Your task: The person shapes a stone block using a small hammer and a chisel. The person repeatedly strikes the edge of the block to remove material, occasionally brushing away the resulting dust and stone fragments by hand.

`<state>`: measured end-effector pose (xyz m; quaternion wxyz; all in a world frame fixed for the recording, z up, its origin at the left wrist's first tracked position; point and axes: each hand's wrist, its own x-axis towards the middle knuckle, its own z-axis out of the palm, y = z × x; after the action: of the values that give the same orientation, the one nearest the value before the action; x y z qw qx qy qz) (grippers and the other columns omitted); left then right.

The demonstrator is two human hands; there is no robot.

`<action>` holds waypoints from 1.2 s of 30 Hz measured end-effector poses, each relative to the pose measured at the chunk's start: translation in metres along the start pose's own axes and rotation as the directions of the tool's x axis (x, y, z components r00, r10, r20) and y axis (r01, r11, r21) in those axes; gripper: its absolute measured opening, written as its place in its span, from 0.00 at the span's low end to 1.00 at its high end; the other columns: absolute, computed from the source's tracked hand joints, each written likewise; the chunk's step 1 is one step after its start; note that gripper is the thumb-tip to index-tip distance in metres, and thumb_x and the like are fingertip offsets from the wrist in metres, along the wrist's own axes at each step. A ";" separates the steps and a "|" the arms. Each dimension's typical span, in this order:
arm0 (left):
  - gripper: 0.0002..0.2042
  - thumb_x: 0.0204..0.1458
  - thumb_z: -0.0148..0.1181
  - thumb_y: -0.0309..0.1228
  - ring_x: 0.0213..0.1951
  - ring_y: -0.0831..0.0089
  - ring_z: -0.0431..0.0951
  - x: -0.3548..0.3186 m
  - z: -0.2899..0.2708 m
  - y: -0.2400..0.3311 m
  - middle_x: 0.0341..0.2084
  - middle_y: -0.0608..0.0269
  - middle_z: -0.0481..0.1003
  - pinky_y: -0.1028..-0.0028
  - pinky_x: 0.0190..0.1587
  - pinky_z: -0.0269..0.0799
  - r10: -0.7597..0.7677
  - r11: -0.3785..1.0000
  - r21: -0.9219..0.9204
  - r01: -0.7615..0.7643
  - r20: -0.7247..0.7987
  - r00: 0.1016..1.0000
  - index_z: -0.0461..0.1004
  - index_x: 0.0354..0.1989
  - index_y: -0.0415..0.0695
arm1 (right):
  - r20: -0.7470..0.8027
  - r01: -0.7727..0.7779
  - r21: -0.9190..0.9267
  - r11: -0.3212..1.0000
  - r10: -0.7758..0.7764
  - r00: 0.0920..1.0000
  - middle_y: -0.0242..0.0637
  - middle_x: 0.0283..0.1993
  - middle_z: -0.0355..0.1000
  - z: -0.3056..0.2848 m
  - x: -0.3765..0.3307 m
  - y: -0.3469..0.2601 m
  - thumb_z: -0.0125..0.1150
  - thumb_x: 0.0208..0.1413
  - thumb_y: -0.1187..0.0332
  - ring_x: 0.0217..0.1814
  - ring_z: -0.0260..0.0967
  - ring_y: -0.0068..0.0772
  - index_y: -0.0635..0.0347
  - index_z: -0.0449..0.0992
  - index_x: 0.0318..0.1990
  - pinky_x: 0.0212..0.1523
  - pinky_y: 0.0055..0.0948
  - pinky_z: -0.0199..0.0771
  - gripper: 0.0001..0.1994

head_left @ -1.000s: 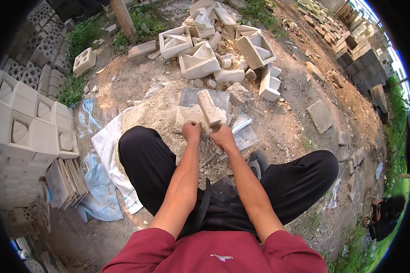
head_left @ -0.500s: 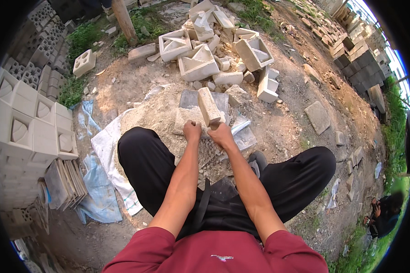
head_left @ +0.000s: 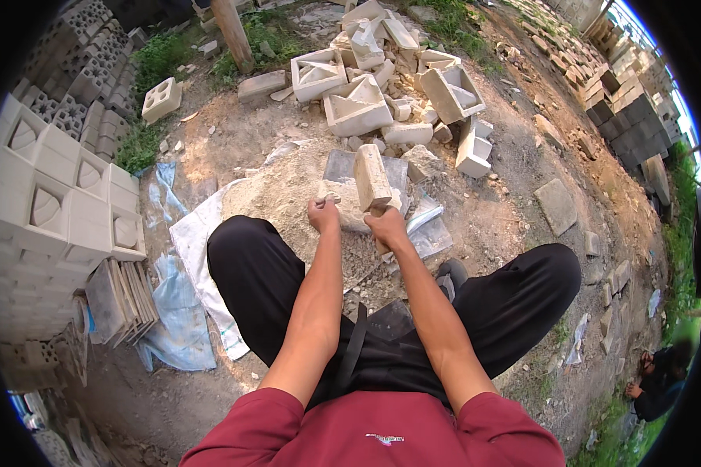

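Note:
My right hand [head_left: 387, 228] is wrapped round the handle of a mallet with a big, dusty, block-shaped head [head_left: 372, 180]. The handle's end shows below my fist. To its left, my left hand [head_left: 324, 214] is closed, with a small pale bit showing at its thumb; what it grips is mostly hidden. Both hands are over a pale, dusty block [head_left: 349, 204], partly covered by the mallet head. A grey slab [head_left: 339, 165] lies behind it. Crumbled pale rubble [head_left: 276, 187] is heaped on the left.
Broken pale blocks [head_left: 358, 105] are piled ahead. Stacked patterned blocks [head_left: 89, 202] stand at left, above leaning thin boards [head_left: 121, 303]. A white sack [head_left: 202, 249] lies by my left knee, a flat stone [head_left: 555, 206] to the right. Another person [head_left: 658, 381] is at far right.
The mallet head has tilted more upright, and its handle now shows below my right hand. My left hand has turned slightly at the block's left. The whole view has shifted a little right.

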<state>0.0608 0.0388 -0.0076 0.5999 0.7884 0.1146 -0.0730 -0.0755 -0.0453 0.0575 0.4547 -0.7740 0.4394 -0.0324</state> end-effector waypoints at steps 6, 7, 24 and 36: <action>0.12 0.45 0.68 0.34 0.31 0.64 0.79 -0.021 0.015 0.019 0.27 0.55 0.79 0.67 0.39 0.73 0.018 0.999 0.036 -0.019 0.031 0.999 0.73 0.30 0.40 | -0.135 0.037 -0.076 0.996 -0.047 0.990 0.49 0.34 0.79 0.014 -0.001 0.055 0.66 0.39 0.60 0.35 0.78 0.49 0.66 0.79 0.40 0.40 0.36 0.77 0.21; 0.12 0.45 0.68 0.34 0.31 0.64 0.79 -0.015 0.015 0.020 0.27 0.55 0.79 0.67 0.39 0.73 0.030 0.999 0.030 -0.030 0.026 0.999 0.73 0.30 0.40 | -0.142 0.099 -0.017 0.995 -0.100 0.985 0.50 0.35 0.78 0.016 -0.002 0.055 0.66 0.39 0.58 0.37 0.77 0.50 0.66 0.79 0.40 0.41 0.37 0.77 0.22; 0.14 0.48 0.67 0.37 0.28 0.65 0.76 -0.001 -0.018 0.023 0.26 0.58 0.77 0.66 0.36 0.71 0.122 0.992 -0.008 -0.125 -0.140 0.983 0.72 0.28 0.39 | -0.216 -0.241 -0.108 0.965 0.214 0.953 0.66 0.46 0.71 0.006 -0.026 0.023 0.64 0.44 0.60 0.51 0.70 0.63 0.76 0.63 0.49 0.52 0.46 0.71 0.30; 0.10 0.51 0.66 0.31 0.20 0.78 0.70 0.028 -0.027 0.042 0.20 0.64 0.73 0.77 0.23 0.66 0.054 0.886 -0.449 -0.116 -0.148 0.987 0.69 0.27 0.41 | -0.203 -0.099 -0.001 0.995 0.096 0.974 0.62 0.36 0.76 0.034 -0.002 0.009 0.65 0.39 0.56 0.45 0.75 0.55 0.73 0.78 0.34 0.47 0.42 0.75 0.23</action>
<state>0.0980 0.0570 0.0317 0.7620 0.6328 0.1330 0.0344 -0.0681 -0.0227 0.0318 0.4045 -0.7466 0.5211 -0.0864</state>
